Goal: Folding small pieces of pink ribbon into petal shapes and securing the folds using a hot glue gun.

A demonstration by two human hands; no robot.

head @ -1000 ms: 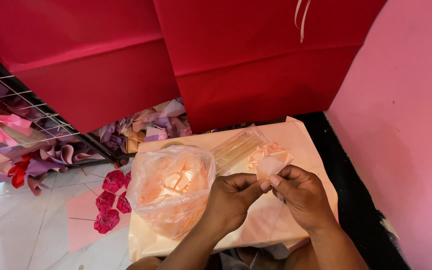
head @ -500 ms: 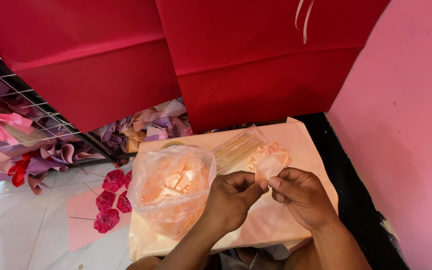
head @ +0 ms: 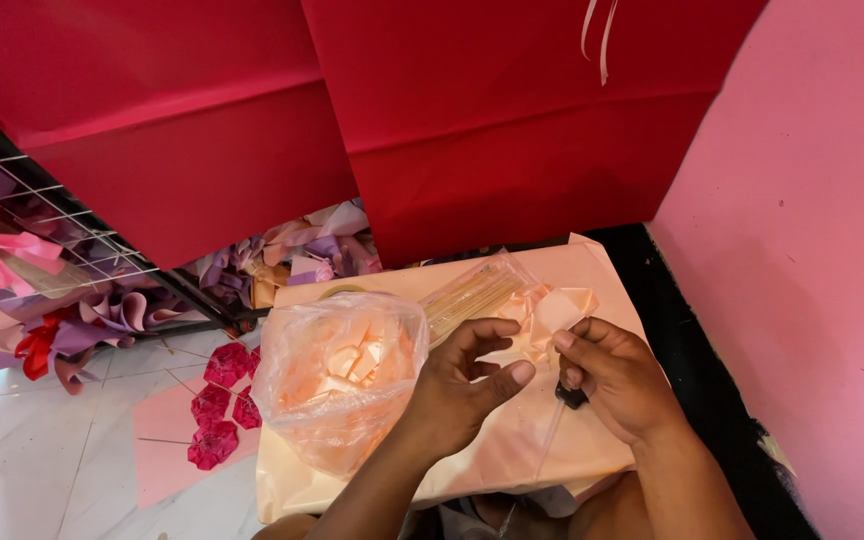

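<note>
Clear plastic bag (head: 337, 385) bulges just left of left hand (head: 467, 385), blocking that side. Pink wall (head: 812, 300) closes in right of right hand (head: 617, 380). Free room: bare peach sheet (head: 512, 455) btwn hands & near edge.

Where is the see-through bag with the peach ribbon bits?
In the head view the clear plastic bag sits left of centre on the peach sheet, right beside the left hand, with the dark pink paper flowers on the floor to its left.
</note>
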